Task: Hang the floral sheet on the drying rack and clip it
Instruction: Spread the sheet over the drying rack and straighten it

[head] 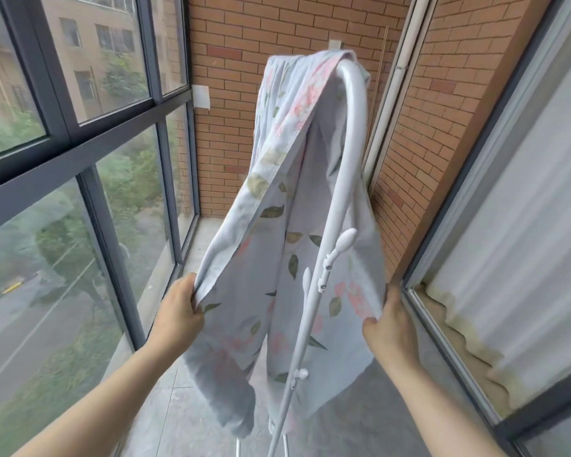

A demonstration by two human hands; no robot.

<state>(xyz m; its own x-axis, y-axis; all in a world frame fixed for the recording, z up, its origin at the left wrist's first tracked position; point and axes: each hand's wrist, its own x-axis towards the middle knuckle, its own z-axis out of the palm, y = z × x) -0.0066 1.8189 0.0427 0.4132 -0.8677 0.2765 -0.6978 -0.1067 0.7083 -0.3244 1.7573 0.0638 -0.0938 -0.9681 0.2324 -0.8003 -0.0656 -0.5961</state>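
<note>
Over the curved white top bar of the drying rack (352, 127), the floral sheet (294, 206) is hanging bunched, its pale blue cloth with pink blossoms and green leaves trailing down on both sides of the tube toward the grey floor (360, 420). The left hand (178, 308) is pinching the sheet's left hem, fingers curled together round the fabric. The right hand (389, 321) is gripping the right edge, thumb and fingers clamped on the cloth. White hooks (342, 244) are jutting from the rack's upright between the two hands. Dark-framed windows (106, 54) are running along the left. Behind, a white paper patch (200, 97) is sticking to the brick wall (231, 153); whether it is carrying writing cannot be told.
</note>
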